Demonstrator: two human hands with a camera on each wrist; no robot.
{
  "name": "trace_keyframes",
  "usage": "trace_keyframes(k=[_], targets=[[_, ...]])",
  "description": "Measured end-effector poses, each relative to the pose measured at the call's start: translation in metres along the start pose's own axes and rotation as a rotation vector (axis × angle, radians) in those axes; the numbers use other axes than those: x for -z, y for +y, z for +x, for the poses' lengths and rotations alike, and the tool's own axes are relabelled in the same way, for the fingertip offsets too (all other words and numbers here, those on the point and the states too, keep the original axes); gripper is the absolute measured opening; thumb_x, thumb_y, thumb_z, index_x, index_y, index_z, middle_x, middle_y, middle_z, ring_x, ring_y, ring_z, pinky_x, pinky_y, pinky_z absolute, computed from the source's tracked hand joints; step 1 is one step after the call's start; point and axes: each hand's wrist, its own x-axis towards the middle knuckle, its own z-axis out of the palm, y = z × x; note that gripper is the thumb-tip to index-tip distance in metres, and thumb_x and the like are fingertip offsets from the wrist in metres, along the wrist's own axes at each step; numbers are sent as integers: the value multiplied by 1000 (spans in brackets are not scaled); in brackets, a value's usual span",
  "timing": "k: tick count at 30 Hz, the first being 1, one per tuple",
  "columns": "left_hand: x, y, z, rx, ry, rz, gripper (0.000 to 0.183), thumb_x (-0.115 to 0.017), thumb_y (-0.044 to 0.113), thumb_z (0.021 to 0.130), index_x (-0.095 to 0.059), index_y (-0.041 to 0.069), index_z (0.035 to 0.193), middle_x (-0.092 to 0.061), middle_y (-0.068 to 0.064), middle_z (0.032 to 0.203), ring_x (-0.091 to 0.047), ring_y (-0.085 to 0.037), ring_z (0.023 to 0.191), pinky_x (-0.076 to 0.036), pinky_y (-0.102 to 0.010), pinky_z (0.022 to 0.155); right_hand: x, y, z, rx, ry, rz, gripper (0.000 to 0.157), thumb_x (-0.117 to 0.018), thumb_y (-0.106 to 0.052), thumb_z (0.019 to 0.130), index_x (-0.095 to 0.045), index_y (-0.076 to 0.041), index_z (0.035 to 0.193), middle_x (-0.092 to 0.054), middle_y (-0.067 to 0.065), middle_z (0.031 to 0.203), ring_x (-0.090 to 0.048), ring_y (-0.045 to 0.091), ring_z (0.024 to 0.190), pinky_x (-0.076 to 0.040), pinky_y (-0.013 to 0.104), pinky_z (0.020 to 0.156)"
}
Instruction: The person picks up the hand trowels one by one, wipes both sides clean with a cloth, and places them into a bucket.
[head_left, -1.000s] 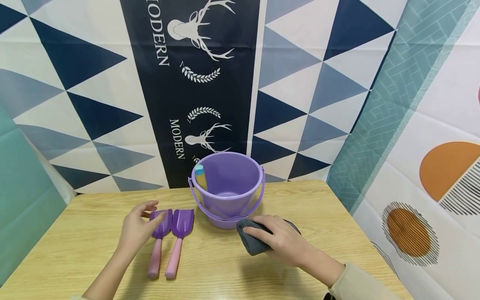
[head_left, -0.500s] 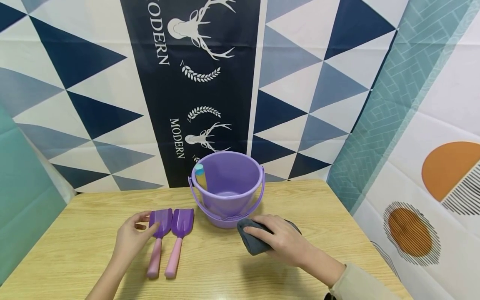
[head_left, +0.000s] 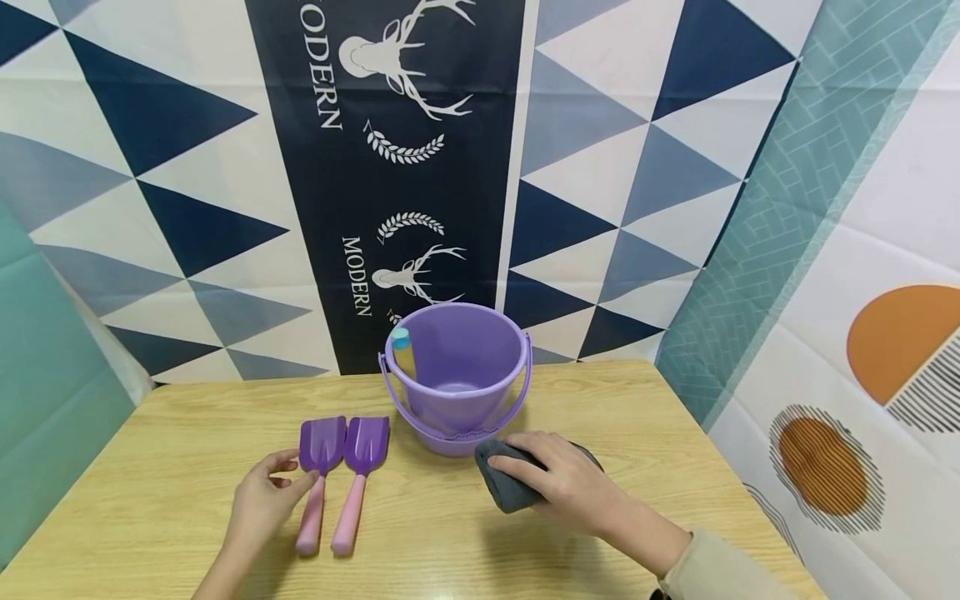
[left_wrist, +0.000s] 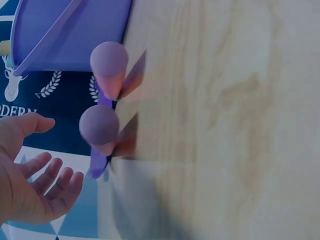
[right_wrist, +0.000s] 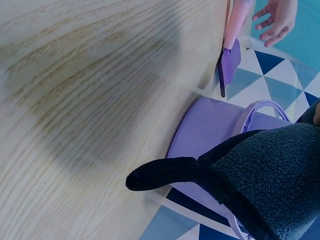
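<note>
My left hand [head_left: 262, 503] hovers beside the left one of two toy shovels, thumb and fingers spread apart around nothing. That left shovel [head_left: 322, 443] has a purple blade and pink handle; its match, the right shovel [head_left: 367, 445], lies parallel to it on the table. In the left wrist view the left hand [left_wrist: 37, 175] is apart from both round handle ends. My right hand [head_left: 564, 481] grips a folded dark grey cloth [head_left: 504, 482], fingers over its top. The cloth [right_wrist: 280, 170] is held just in front of a purple bucket [head_left: 457, 404].
Inside the bucket, a yellow tube with a blue cap [head_left: 402, 350] leans against the left wall. The bucket's handle [head_left: 468, 434] hangs down its front. A wooden table [head_left: 187, 450] carries everything, backed by a patterned wall covering [head_left: 420, 192].
My left hand has come nearer the person along the left shovel, from its blade down to the top of its handle. The right hand with the cloth stays put.
</note>
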Motion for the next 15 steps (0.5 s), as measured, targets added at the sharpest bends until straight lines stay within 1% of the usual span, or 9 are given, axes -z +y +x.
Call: trace_keyframes(k=[5, 9, 12, 15], targets=[[-6, -6, -3, 19, -22, -7, 56, -70, 28, 82, -53, -4, 124, -59, -26, 116, -63, -25, 90, -51, -27, 68, 0, 0, -1, -3, 2, 10, 67, -83, -5, 58, -60, -13, 121, -58, 12, 114, -59, 22, 98, -53, 36, 80], [-8, -11, -5, 23, -37, -2, 58, -70, 28, 82, -50, -6, 125, -58, -28, 115, -63, -32, 92, -53, -33, 69, 0, 0, -2, -7, -3, 16, 64, -82, -6, 62, -59, -14, 121, -58, 12, 115, -59, 22, 99, -53, 36, 80], [-10, -14, -6, 40, -54, 14, 58, -69, 26, 82, -49, -5, 127, -59, -27, 114, -62, -37, 98, -52, -41, 76, 0, 0, -3, -7, -5, 13, 66, -83, -6, 61, -59, -14, 122, -58, 11, 115, -59, 22, 99, -53, 36, 81], [-13, -16, -7, 51, -70, 26, 60, -69, 25, 79, -49, -5, 127, -60, -26, 113, -60, -40, 103, -49, -48, 84, 0, 1, -3, -11, -9, 8, 69, -85, -6, 58, -59, -14, 122, -58, 11, 115, -59, 22, 99, -53, 36, 81]])
